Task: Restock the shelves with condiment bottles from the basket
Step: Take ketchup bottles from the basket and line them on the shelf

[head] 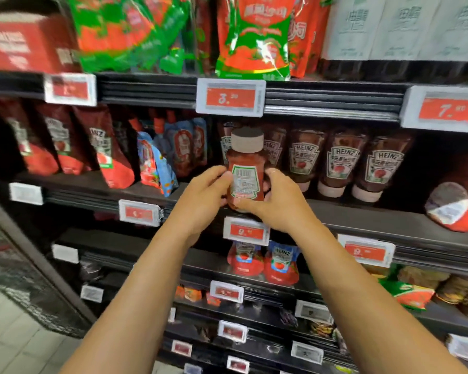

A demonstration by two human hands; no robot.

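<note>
— While both arms are reaching out from the bottom, what are the hands doing?

— The left hand (204, 197) and the right hand (274, 203) are both holding one ketchup bottle (245, 171). The left fingers are curling around its left side. The right thumb is pressing low on the front, and the right fingers are wrapping the right side.

— How is the bottle standing?

— It is standing up straight, with its pale cap (247, 140) on top. Its back label with the barcode is facing us. Its bottom is sitting right at the front edge of the middle shelf (376, 220), just above a red price tag (246, 231). I cannot tell if it is resting on the shelf or hanging just over it.

— What is sitting behind it?

— A row of Heinz squeeze bottles (341, 163) is standing cap-down, to the right and behind. Dark red pouches (100, 149) are leaning on the left, with blue pouches (173, 149) beside them.

— And farther up?

— Green and red bags (251, 36) are hanging over the top shelf, above a tag showing a 3 (230, 97). Lower down, two small red pouches (262, 263) are standing on the next shelf.
</note>
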